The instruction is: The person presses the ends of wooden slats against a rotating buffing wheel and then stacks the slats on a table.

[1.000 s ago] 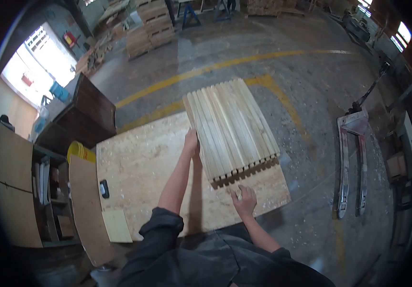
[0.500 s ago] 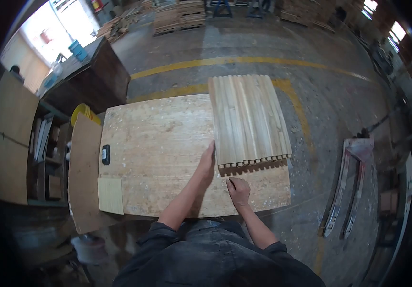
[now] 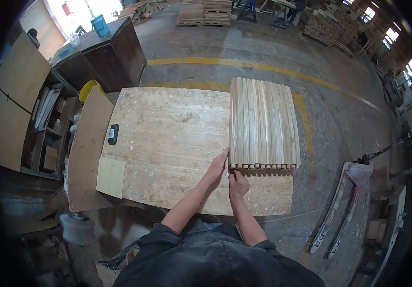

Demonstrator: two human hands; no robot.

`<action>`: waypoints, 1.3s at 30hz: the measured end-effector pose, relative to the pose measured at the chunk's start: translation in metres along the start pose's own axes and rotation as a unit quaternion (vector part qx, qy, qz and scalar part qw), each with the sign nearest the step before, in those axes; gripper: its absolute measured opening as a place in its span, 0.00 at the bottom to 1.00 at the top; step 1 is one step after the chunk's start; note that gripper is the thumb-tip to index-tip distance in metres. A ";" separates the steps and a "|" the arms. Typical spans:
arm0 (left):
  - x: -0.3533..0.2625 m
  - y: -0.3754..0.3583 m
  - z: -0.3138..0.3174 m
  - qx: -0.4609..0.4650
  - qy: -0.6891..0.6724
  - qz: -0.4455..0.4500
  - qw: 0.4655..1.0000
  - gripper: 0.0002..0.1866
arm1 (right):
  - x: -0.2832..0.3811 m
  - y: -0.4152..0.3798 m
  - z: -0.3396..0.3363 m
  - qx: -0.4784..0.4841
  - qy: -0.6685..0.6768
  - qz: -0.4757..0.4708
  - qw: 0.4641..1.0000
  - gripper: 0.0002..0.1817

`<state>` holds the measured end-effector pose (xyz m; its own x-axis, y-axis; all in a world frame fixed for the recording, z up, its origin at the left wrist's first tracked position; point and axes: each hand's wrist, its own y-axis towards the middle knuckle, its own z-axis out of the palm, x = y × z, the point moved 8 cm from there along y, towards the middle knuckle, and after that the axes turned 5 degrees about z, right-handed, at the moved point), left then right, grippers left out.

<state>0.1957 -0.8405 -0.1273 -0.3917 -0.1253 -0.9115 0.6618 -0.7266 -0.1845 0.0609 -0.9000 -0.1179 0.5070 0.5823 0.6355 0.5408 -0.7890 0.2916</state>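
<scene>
A stack of long wooden slats (image 3: 263,122) lies side by side on the right part of the wooden table (image 3: 172,129), with the slat ends facing me. My left hand (image 3: 218,165) rests along the stack's left side near its front corner, fingers stretched out and partly hidden by the wood. Just below the front left corner, my right hand (image 3: 239,185) is closed, with its fingertips at the slat ends. Whatever may be between those fingers is too small to make out.
A small black device (image 3: 113,134) and a pale yellow sheet (image 3: 111,177) lie at the table's left. Beside them stands a brown board (image 3: 88,148), with a yellow bucket (image 3: 89,90) behind. A pallet jack (image 3: 342,205) stands on the floor at right.
My right hand has moved up to the front edge of the stack. The left hand stays at the stack's left side. The whole view has shifted.
</scene>
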 end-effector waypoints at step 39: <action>-0.018 -0.854 -0.177 -0.784 0.023 0.196 0.588 0.19 | 0.327 -0.510 0.078 0.717 0.092 -0.518 0.457 0.16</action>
<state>-0.2490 -0.0983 -0.0180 -0.0183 -0.0311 -0.9993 0.4846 0.8740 -0.0361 0.0032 -0.2913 -0.1143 -0.5128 0.3675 0.7758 0.3773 0.9083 -0.1809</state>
